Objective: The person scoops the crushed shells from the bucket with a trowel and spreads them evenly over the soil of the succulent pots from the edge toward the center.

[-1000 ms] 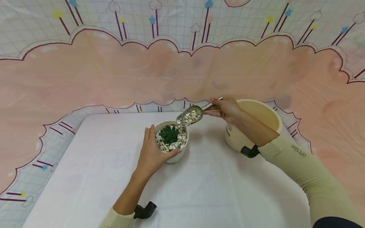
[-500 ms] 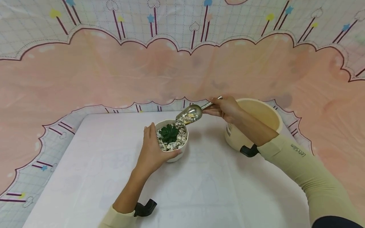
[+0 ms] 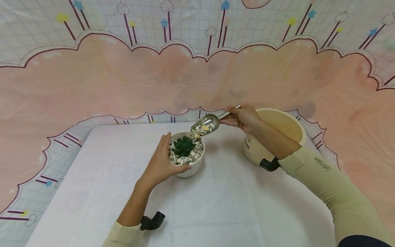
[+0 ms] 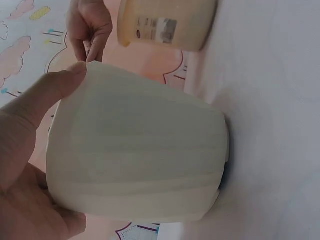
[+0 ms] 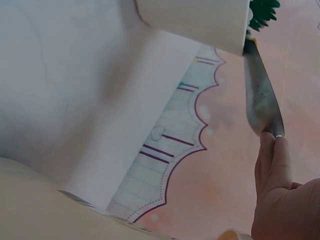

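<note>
A white pot point(image 3: 189, 171) stands on the table, holding a dark green succulent point(image 3: 183, 146) ringed by pale stone chips point(image 3: 184, 160). My left hand point(image 3: 158, 164) grips the pot from the left, thumb on the near side and fingers around the far side. In the left wrist view, the pot's wall point(image 4: 140, 145) fills the middle. With my right hand point(image 3: 247, 118) I hold a metal scoop point(image 3: 208, 120) by its handle. Its lip tilts down at the pot's far right rim, and chips lie in its bowl. The right wrist view shows the scoop point(image 5: 263, 95) from the side.
A large cream bucket point(image 3: 253, 153) stands right of the pot, under my right forearm; its contents are not visible. The white tabletop point(image 3: 228, 206) ends in front of a patterned pink cloth point(image 3: 139, 82). A black strap mount point(image 3: 153, 221) sits on my left wrist.
My left hand and forearm have shifted slightly left, the thumb sliding back along the pot's near side. The scoop stays tilted at the rim, and the chips in it have shifted lower.
</note>
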Available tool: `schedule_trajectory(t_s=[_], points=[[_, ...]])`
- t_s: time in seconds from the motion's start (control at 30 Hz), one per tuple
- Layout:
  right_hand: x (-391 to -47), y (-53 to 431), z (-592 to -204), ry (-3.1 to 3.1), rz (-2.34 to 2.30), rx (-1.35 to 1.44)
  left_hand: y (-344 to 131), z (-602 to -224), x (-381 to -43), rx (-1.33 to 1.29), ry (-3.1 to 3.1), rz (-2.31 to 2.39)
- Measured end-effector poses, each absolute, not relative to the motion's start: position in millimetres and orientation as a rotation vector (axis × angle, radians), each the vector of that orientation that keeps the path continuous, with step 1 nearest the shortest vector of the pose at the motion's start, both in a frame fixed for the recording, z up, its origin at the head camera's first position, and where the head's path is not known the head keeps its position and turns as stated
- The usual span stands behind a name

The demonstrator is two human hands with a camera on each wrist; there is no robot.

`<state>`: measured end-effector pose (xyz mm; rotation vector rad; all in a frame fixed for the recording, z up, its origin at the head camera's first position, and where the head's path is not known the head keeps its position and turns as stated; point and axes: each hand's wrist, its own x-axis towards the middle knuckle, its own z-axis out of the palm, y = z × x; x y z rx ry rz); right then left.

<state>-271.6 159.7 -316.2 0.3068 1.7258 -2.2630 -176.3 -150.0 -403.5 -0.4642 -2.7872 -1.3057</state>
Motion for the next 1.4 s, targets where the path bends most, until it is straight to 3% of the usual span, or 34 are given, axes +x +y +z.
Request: schedule_trajectory(t_s=[0.33, 0.77, 1.1, 1.4], points=[[-270, 160, -318, 1.717, -2.274, 0.302, -133, -404, -163, -0.239, -2.796, -1.204], [-270, 160, -316, 1.755, -2.285, 0.255, -148, -406, -176, -0.41, -2.783, -1.267], [-267, 163, -314, 1.772, -2.248, 0.244, -140, -407, -168, -0.305, -2.731, -1.243], [-268, 159, -314, 1.787, -2.269, 0.2, -154, -405, -182, -0.481, -2.796, -1.316]])
